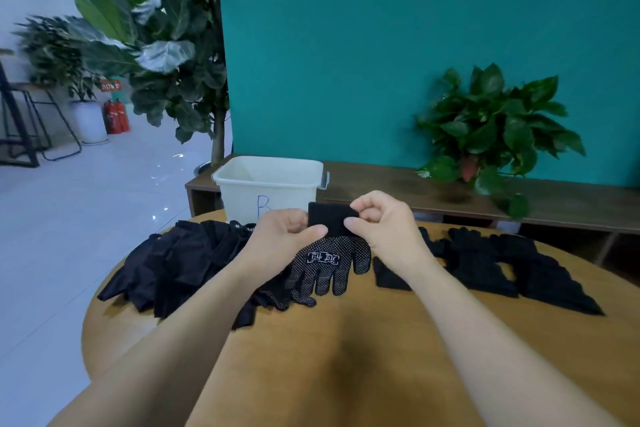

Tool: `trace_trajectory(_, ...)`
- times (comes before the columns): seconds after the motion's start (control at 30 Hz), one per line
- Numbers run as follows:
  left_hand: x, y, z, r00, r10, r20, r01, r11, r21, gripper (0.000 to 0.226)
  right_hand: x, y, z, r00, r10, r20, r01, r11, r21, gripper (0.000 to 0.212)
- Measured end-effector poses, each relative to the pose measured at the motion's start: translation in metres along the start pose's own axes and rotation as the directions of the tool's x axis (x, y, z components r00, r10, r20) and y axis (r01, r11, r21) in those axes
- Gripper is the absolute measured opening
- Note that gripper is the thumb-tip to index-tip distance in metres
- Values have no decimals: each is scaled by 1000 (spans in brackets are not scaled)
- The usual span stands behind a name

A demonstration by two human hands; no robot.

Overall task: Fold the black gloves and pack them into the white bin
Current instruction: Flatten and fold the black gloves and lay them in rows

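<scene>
Black glove [329,253] hangs above the table's [346,357] far edge, its cuff pinched by left hand [284,236] and right hand [384,222]; white bin [266,180] just beyond. Keep cuff corners level, then fold fingers up squarely.

Left hand [287,236] and right hand [381,225] pinch the cuff of a dotted glove [329,260], fingers hanging toward the table [346,357]. Bin [266,184] stands just beyond the hands; glove piles [180,260] lie either side.

Soft daylight, slight blur, fisheye edges
</scene>
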State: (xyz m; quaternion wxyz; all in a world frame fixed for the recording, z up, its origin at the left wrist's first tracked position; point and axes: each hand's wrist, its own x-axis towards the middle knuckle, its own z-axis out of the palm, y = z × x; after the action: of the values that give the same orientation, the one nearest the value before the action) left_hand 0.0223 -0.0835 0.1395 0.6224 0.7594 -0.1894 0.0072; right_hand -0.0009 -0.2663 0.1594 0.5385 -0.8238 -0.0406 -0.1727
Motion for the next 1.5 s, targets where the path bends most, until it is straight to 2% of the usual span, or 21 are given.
trace_trajectory(0.07, -3, 13, 4, 1000, 9, 13, -8, 999, -37, 16, -6, -9, -10, 999, 40, 31, -44, 989, 142, 22)
trace_trajectory(0.13, -7, 26, 8, 999, 8, 43, -5, 998, -60, 16, -12, -15, -18, 997, 60, 56, -71, 972, 225, 16)
trace_trajectory(0.17, -9, 31, 10, 998, -1, 58, 5, 997, -72, 17, -16, -17, -22, 997, 53, 49, -63, 971, 232, 13)
trace_trajectory(0.27, -15, 43, 16, 996, -19, 86, 25, 997, -74, 32, -25, -21, -33, 1000, 10, -13, -8, 981, 195, 35)
trace_trajectory(0.33, -19, 49, 20, 996, -23, 90, 30, 997, -74, 41, -30, -22, -38, 999, 1, -43, 7, 985, 175, 40)
trace_trajectory(0.43, -24, 56, 25, 996, -42, 80, 47, 997, -60, 41, -37, -24, -42, 998, 10, -70, 4, 982, 191, 32)
trace_trajectory(0.6, -24, 58, 28, 997, -40, 59, 40, 999, 0, 27, -44, -26, -45, 993, 27, -118, 0, 975, 222, 12)
trace_trajectory(0.7, -23, 59, 32, 999, -20, -35, 21, 999, 30, 18, -45, -27, -46, 987, 16, -162, 13, 984, 176, 11)
trace_trajectory(0.8, -24, 65, 38, 950, 127, -287, -55, 967, 247, 14, -41, -26, -46, 963, 36, -268, -9, 995, 103, 10)
trace_trajectory(0.87, -25, 68, 43, 931, 195, -309, -101, 950, 296, 15, -40, -28, -46, 938, 13, -346, -8, 1000, 17, 12)
trace_trajectory(0.93, -25, 69, 49, 956, 199, -217, -139, 955, 264, 8, -41, -33, -47, 928, -28, -373, 8, 999, -54, 15)
trace_trajectory(0.97, -27, 69, 52, 968, 193, -160, -155, 962, 226, 12, -42, -35, -47, 928, -47, -370, 18, 996, -83, 16)
trace_trajectory(1.03, -28, 68, 59, 976, 197, -89, -184, 973, 140, 36, -45, -40, -46, 934, -79, -347, 38, 992, -122, 13)
trace_trajectory(1.07, -29, 68, 62, 974, 212, -77, -203, 973, 110, 42, -46, -42, -45, 940, -92, -329, 53, 991, -125, 10)
trace_trajectory(1.17, -33, 68, 71, 956, 281, -86, -276, 959, 70, 41, -48, -43, -42, 957, -144, -253, 110, 983, -146, 2)
trace_trajectory(1.27, -33, 69, 74, 945, 288, -155, -282, 958, 57, 40, -53, -43, -44, 963, -226, -145, 194, 959, -208, 11)
trace_trajectory(1.37, -33, 71, 72, 963, 185, -198, -209, 972, -107, 16, -58, -40, -49, 967, -251, -48, 238, 953, -190, 21)
trace_trajectory(1.43, -33, 70, 69, 979, 94, -179, -129, 972, -197, 11, -58, -36, -55, 966, -242, -94, 228, 964, -137, 24)
trace_trajectory(1.5, -32, 67, 65, 995, 5, -100, -29, 969, -245, 12, -57, -30, -63, 966, -185, -183, 170, 981, -95, 28)
